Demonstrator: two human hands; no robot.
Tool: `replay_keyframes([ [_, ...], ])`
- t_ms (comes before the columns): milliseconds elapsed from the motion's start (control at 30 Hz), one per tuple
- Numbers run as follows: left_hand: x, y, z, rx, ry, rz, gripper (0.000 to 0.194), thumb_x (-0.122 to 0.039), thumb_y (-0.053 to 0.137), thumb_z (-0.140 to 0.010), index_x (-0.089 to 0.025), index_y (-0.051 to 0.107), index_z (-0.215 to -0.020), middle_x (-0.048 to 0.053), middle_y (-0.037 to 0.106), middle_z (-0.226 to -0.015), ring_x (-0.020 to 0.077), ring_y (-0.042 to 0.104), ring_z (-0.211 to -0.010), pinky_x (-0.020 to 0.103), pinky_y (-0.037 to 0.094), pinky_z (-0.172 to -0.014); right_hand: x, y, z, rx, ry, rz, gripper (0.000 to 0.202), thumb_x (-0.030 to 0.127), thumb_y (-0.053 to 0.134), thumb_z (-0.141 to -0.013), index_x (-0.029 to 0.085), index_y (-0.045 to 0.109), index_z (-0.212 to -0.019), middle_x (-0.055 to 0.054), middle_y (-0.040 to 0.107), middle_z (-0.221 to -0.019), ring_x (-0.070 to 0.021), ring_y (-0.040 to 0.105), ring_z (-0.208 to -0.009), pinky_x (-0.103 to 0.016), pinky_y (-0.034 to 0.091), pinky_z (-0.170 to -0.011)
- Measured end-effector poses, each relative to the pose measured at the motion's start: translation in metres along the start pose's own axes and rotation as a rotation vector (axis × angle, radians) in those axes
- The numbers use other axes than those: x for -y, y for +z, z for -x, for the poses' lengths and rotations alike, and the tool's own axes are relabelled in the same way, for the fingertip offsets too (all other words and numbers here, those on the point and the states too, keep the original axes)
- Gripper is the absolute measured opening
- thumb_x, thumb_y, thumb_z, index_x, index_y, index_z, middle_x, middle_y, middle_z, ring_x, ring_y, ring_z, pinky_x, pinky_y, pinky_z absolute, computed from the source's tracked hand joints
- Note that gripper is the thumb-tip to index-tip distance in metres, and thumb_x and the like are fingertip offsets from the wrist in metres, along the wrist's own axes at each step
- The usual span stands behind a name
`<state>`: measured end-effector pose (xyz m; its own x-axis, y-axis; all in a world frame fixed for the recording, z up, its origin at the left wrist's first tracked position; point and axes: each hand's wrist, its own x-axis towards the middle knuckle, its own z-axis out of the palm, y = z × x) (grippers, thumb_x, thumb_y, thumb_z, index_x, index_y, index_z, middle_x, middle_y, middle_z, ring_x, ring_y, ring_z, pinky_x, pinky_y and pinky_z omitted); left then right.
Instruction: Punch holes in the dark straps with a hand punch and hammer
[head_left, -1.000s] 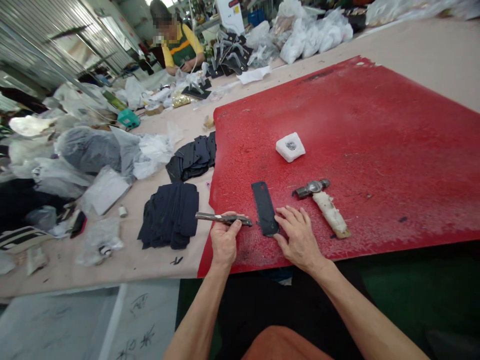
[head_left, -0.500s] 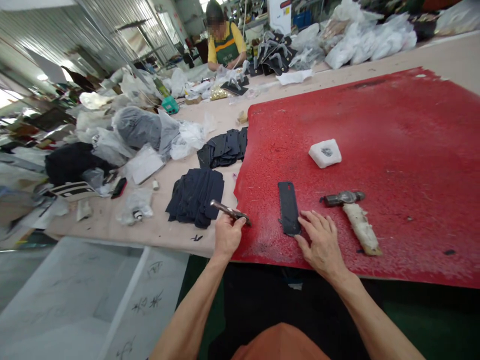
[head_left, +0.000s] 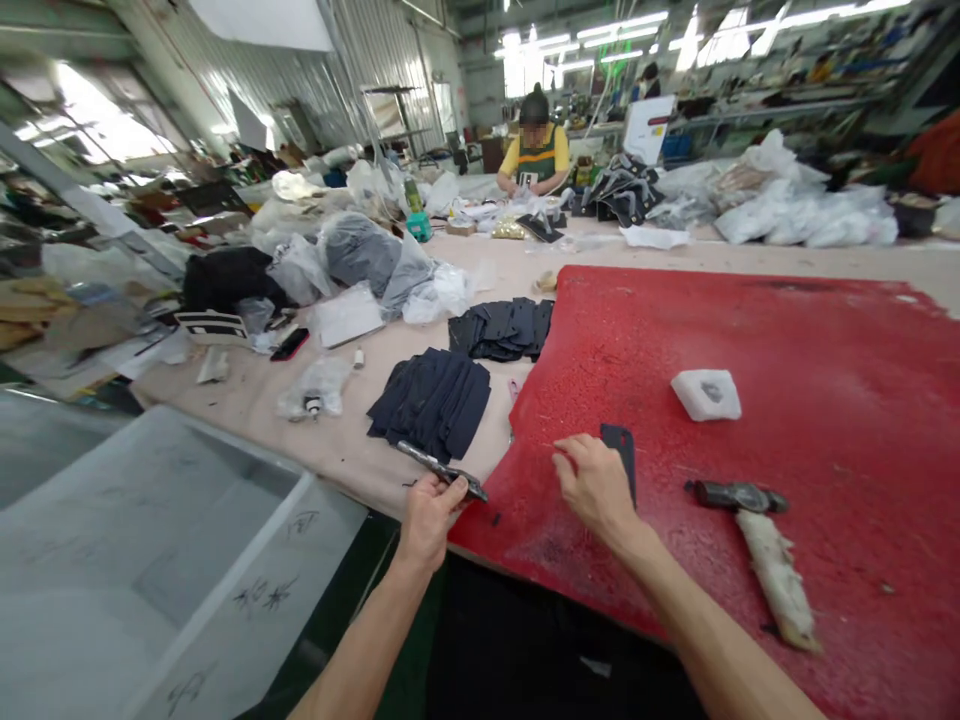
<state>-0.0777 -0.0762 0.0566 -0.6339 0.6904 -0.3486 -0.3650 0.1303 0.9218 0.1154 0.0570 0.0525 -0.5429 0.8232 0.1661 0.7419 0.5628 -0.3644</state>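
My left hand (head_left: 427, 522) is closed on a metal rod-shaped punch (head_left: 431, 464) above the near left edge of the red board (head_left: 840, 400). My right hand (head_left: 596, 488) is over the board with its fingers partly apart, and nothing shows in them. Beside and partly behind that hand lies a dark flat strip (head_left: 619, 440) with a small hole near its far end. A hammer (head_left: 776, 575) with a wrapped, pale handle rests to the right. Farther back on the board sits a white block (head_left: 706, 392) with a grey mark on top.
Left of the board are a stack of dark pieces (head_left: 431, 402) and a second pile of dark pieces (head_left: 499, 330). A phone (head_left: 290, 344) and plastic bags (head_left: 360, 250) lie farther left. A white bin (head_left: 247, 570) stands below the table. Across the table sits a co-worker (head_left: 534, 155).
My right hand has left the near end of the dark strip and moved leftward across it. The left hand still holds the punch. The head view has tilted up and shifted.
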Motion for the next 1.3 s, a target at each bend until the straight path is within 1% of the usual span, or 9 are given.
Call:
replay_keyframes([
  [133,0.001,-0.033,0.012,-0.082,-0.011,0.029,0.04,-0.036,0.084,-0.058,-0.011,0.066,-0.082,0.006,0.072,-0.072,0.0171,0.067,-0.063,0.027,0.054,-0.062,0.039,0.019,-0.087,0.094,-0.089,0.152,0.03,0.028,0.043,-0.093,0.021,0.069,-0.107,-0.011,0.071,-0.105,-0.0244,0.063,-0.095,-0.035,0.04,-0.077],
  [267,-0.002,-0.068,0.022,-0.155,-0.02,0.065,0.041,-0.034,0.085,-0.058,-0.011,0.069,-0.088,0.007,0.074,-0.079,0.0194,0.068,-0.07,0.028,0.055,-0.064,0.051,0.035,-0.135,0.254,-0.28,0.3,0.026,0.018,0.05,-0.084,0.019,0.073,-0.097,-0.012,0.072,-0.09,-0.0239,0.063,-0.087,-0.035,0.037,-0.076],
  [367,-0.001,-0.091,0.023,-0.185,-0.016,0.077,0.04,-0.032,0.085,-0.06,-0.013,0.071,-0.092,0.006,0.074,-0.084,0.0189,0.068,-0.074,0.027,0.055,-0.068,0.056,0.038,-0.147,0.399,-0.556,0.38,0.02,0.016,0.059,-0.075,0.019,0.073,-0.089,-0.012,0.071,-0.09,-0.0251,0.06,-0.092,-0.037,0.035,-0.083],
  [467,0.002,-0.103,0.018,-0.186,-0.02,0.099,0.038,-0.032,0.084,-0.062,-0.013,0.071,-0.093,0.005,0.074,-0.084,0.0182,0.067,-0.073,0.027,0.055,-0.069,0.063,0.036,-0.151,0.518,-0.837,0.435,0.017,0.017,0.06,-0.075,0.02,0.071,-0.087,-0.01,0.069,-0.092,-0.0243,0.056,-0.096,-0.038,0.031,-0.091],
  [600,0.004,-0.103,0.009,-0.17,-0.048,0.139,0.039,-0.031,0.085,-0.061,-0.011,0.071,-0.092,0.007,0.074,-0.084,0.0191,0.067,-0.072,0.028,0.054,-0.066,0.071,0.041,-0.154,0.612,-1.097,0.5,0.015,0.015,0.057,-0.079,0.02,0.07,-0.082,-0.008,0.067,-0.087,-0.0228,0.053,-0.093,-0.037,0.031,-0.089],
  [800,0.002,-0.102,0.006,-0.144,-0.078,0.207,0.042,-0.031,0.086,-0.06,-0.01,0.07,-0.092,0.009,0.074,-0.086,0.0223,0.068,-0.077,0.031,0.055,-0.068,0.078,0.067,-0.157,0.714,-1.345,0.562,0.011,0.012,0.059,-0.077,0.019,0.068,-0.076,-0.007,0.068,-0.086,-0.0224,0.052,-0.094,-0.035,0.03,-0.088],
  [933,0.004,-0.105,0.009,-0.169,-0.068,0.244,0.039,-0.028,0.085,-0.063,-0.009,0.068,-0.092,0.008,0.073,-0.086,0.0186,0.067,-0.074,0.028,0.054,-0.067,0.076,0.074,-0.161,0.762,-1.449,0.564,0.009,0.012,0.059,-0.078,0.017,0.067,-0.078,-0.008,0.068,-0.085,-0.0226,0.052,-0.094,-0.034,0.029,-0.086],
  [1100,0.003,-0.115,0.012,-0.125,-0.093,0.462,0.033,-0.027,0.085,-0.065,-0.012,0.065,-0.087,0.006,0.072,-0.08,0.0171,0.067,-0.069,0.03,0.055,-0.068,0.069,0.07,-0.163,0.721,-1.486,0.521,0.014,0.011,0.053,-0.084,0.016,0.065,-0.09,-0.007,0.067,-0.079,-0.0209,0.054,-0.08,-0.035,0.029,-0.078],
  [1300,0.0,-0.135,0.019,-0.093,-0.09,0.746,0.024,-0.016,0.082,-0.069,-0.013,0.067,-0.087,0.008,0.074,-0.087,0.0182,0.069,-0.078,0.034,0.056,-0.077,0.062,0.077,-0.156,0.658,-1.244,0.452,0.012,0.012,0.052,-0.081,0.016,0.063,-0.078,-0.008,0.065,-0.074,-0.0213,0.057,-0.075,-0.035,0.029,-0.074],
])
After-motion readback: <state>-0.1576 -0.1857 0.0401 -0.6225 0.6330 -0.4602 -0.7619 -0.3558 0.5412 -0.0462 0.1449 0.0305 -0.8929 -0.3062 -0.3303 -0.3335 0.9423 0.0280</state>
